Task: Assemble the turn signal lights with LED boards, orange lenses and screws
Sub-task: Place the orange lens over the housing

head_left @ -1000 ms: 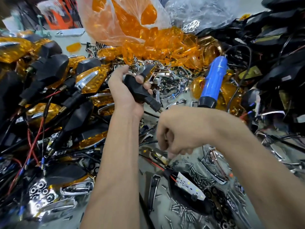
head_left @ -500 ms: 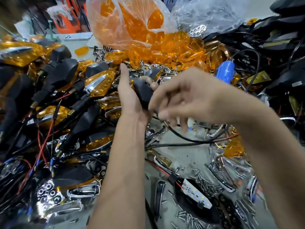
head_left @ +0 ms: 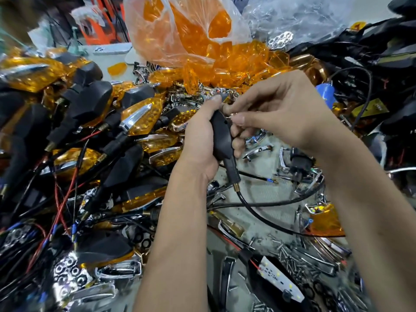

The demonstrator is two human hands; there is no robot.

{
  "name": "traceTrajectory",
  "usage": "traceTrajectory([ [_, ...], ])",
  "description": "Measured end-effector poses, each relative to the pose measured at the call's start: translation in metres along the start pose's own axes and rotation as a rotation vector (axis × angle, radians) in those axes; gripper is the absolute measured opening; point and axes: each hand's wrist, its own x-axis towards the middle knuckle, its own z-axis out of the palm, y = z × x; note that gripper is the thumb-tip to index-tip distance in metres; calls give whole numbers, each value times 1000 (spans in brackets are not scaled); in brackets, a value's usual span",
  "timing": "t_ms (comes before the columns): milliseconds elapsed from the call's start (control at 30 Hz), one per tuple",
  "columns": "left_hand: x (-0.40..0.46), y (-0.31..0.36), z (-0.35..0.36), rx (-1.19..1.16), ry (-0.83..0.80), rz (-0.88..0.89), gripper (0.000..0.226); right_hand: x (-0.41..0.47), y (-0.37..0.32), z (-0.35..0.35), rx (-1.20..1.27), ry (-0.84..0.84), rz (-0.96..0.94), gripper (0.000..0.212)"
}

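head view: left hand grips the black turn signal housing above the cluttered surface, its cable trailing down. right hand pinches something small at the housing's top edge, too small to tell. loose screws lie near.

grey worktop, even bright light

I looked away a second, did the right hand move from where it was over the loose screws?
Yes. The right hand rose from above the pile of small metal screws toward the orange lens heap and now pinches at the black turn signal housing.
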Motion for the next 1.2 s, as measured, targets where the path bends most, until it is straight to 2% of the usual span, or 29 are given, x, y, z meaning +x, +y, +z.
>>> traceTrajectory([
  [100,2,-3,0,48,46,-2,32,-1,3,-1,-64,0,20,12],
  [367,1,-4,1,98,81,-25,35,0,10,1,-89,-3,-13,9],
  [800,0,-8,3,65,28,-42,77,-3,24,-4,80,-100,68,5],
  [900,0,-7,2,-6,31,-50,76,-3,24,-2,102,-109,54,5],
  [1200,-2,-6,1,21,-12,-29,63,-4,23,0,165,-88,89,7],
])
